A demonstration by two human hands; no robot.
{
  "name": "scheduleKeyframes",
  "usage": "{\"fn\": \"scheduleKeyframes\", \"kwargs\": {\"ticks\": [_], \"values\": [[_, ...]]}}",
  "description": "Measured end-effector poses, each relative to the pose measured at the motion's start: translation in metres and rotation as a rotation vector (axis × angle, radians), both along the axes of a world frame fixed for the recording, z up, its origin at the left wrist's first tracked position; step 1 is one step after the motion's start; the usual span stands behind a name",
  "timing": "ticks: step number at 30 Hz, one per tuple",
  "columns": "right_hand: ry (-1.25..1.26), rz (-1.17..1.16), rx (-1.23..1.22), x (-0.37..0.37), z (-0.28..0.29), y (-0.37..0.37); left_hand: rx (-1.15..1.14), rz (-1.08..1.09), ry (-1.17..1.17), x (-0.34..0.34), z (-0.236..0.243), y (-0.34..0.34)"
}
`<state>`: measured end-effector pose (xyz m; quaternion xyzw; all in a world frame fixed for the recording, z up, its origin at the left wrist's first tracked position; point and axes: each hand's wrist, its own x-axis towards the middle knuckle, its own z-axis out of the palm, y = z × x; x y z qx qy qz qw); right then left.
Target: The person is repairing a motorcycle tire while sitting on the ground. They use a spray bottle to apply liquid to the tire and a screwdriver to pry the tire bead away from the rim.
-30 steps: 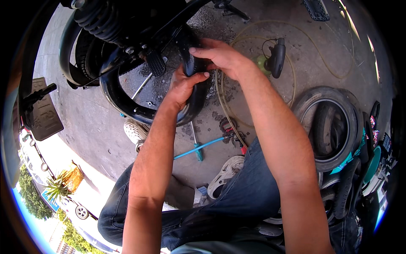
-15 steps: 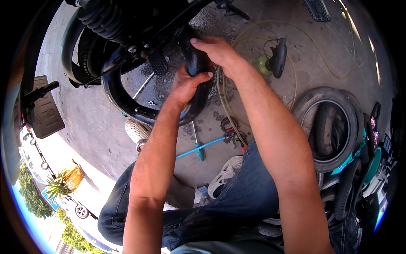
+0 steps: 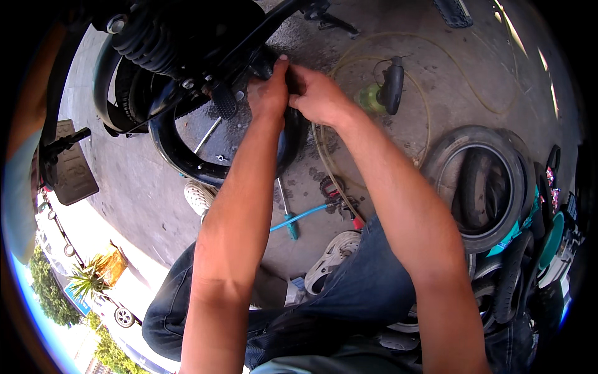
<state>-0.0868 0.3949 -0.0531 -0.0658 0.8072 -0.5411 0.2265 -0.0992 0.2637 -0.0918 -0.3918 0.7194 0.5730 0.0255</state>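
A black inner tube (image 3: 164, 140) hangs in a loop low at the motorbike, its upper right part running in toward the dark wheel. My left hand (image 3: 268, 96) is closed round the tube's upper right side, thumb pointing up. Close against it, my right hand (image 3: 319, 93) grips the same stretch with fingers curled in; its fingertips are partly hidden. Just left of the hands are a black footpeg (image 3: 224, 103) and the bike's coil spring (image 3: 146, 47). Inside the loop, a metal rod (image 3: 208, 134) and a small metal piece (image 3: 221, 158) lie on the ground.
Right of my hands stands a green spray bottle (image 3: 371, 98) with a black head, ringed by a yellowish hose (image 3: 428, 109). A teal-handled screwdriver (image 3: 292, 230) and a gauge with blue hose (image 3: 333, 198) lie before my feet. Worn tyres (image 3: 441, 163) are stacked at right.
My left hand has slid up along the tube toward the wheel, and its thumb now points up. My right hand has moved slightly down, its fingers curling in beside the left.
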Motion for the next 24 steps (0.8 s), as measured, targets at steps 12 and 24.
{"fn": "scheduleKeyframes", "kwargs": {"ticks": [12,24], "values": [[0.447,-0.315,0.394,0.032,0.068,0.119,0.080,-0.003,0.082,0.003,-0.002,-0.005],[0.330,-0.075,0.158,0.001,0.021,0.085,-0.007,-0.059,0.120,0.009,0.005,-0.002]]}}
